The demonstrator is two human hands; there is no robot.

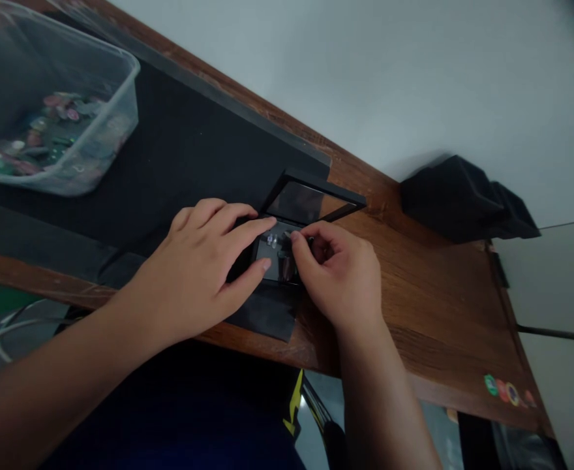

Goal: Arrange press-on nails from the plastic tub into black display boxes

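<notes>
A small black hinged case [311,201] stands open on a black mat, its windowed lid tilted up at the back. Small shiny pieces [271,241] lie on the dark insert [269,266] inside; their kind is too small to tell. My left hand [206,261] reaches over the case's left side with fingers stretched, index fingertip at the back edge and thumb near the front. On the right side, my right hand [343,267] has thumb and index finger closed in a pinch over the insert. What it grips, if anything, is hidden by the fingers.
A clear plastic bin [133,98] with many small coloured items stands at the far left on the black mat [194,137]. Black angular holders [458,199] sit against the wall at the right. Round stickers [502,390] mark the wooden table's [428,307] right front corner.
</notes>
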